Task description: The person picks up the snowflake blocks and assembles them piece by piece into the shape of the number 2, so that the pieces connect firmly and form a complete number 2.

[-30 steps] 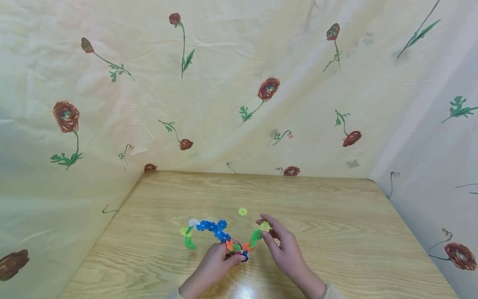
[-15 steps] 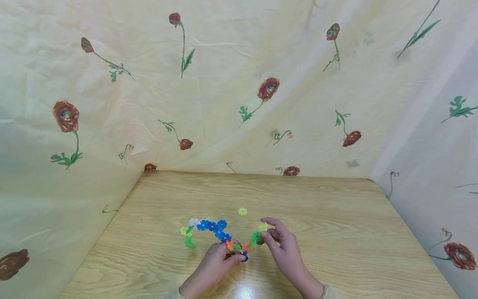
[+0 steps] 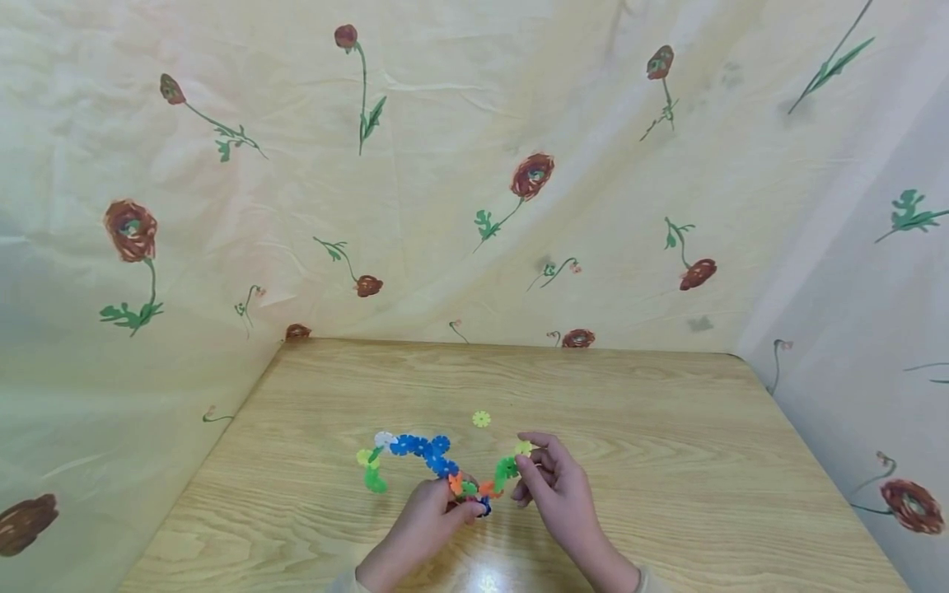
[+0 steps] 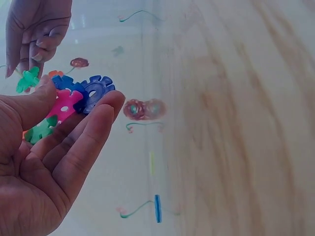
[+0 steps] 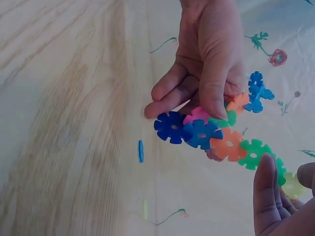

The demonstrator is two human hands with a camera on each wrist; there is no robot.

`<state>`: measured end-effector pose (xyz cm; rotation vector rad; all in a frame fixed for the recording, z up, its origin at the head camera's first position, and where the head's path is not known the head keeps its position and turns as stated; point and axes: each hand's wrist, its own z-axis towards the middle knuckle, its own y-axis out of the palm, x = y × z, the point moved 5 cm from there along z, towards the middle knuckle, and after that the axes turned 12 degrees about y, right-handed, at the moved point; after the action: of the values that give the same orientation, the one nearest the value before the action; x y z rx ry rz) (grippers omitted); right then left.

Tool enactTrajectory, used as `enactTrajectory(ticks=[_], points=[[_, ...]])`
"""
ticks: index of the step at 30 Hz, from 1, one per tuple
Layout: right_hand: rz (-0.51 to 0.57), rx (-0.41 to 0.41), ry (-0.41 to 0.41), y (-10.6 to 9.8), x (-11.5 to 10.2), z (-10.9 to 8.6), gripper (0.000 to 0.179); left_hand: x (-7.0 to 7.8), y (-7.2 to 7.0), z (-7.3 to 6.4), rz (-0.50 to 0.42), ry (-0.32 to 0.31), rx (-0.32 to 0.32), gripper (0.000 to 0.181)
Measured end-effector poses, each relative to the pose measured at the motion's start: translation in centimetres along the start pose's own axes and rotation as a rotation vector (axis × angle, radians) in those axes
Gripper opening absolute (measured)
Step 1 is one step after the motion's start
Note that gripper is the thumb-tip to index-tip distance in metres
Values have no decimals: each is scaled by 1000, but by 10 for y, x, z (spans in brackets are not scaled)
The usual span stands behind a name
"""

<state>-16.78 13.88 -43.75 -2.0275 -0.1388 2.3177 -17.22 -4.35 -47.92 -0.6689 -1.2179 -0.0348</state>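
Observation:
A chain of interlocking snowflake discs (image 3: 420,447) in blue, white, green, orange and yellow spans both hands in the head view. My left hand (image 3: 426,515) pinches it mid-length between thumb and fingers. Beside that thumb, the left wrist view shows a pink disc (image 4: 65,104) and a dark blue disc (image 4: 97,92). At the chain's right end, my right hand (image 3: 565,494) holds the yellow disc (image 5: 292,187) with thumb and index finger, its thumb by a green disc (image 5: 253,154). The chain's left end curls down through yellow to green (image 3: 375,480).
A loose yellow disc (image 3: 481,419) lies on the wooden table (image 3: 630,403) beyond the hands. A thin blue strip (image 5: 141,151) appears in the wrist views. Flower-printed cloth (image 3: 445,206) hangs behind the table and along both sides.
My right hand has shifted slightly, and its other fingers have curled in under the index finger. The right end of the chain has tilted a little. My left hand stays in place.

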Motion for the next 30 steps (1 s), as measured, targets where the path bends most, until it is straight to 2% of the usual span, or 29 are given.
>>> enactTrajectory(ticks=[3, 6, 10, 18, 30], points=[[69, -24, 55, 1, 3, 0, 27, 1, 0, 0, 6, 0, -1, 9], [94, -24, 73, 2, 3, 1, 27, 2, 0, 1, 7, -2, 4, 10], [85, -8, 43, 2, 1, 0, 27, 3, 0, 1, 18, 7, 14, 11], [29, -3, -34, 2, -1, -1, 29, 6, 0, 2, 56, 85, 40, 10], [15, 8, -42, 1, 0, -1, 29, 6, 1, 1, 53, 76, 51, 9]])
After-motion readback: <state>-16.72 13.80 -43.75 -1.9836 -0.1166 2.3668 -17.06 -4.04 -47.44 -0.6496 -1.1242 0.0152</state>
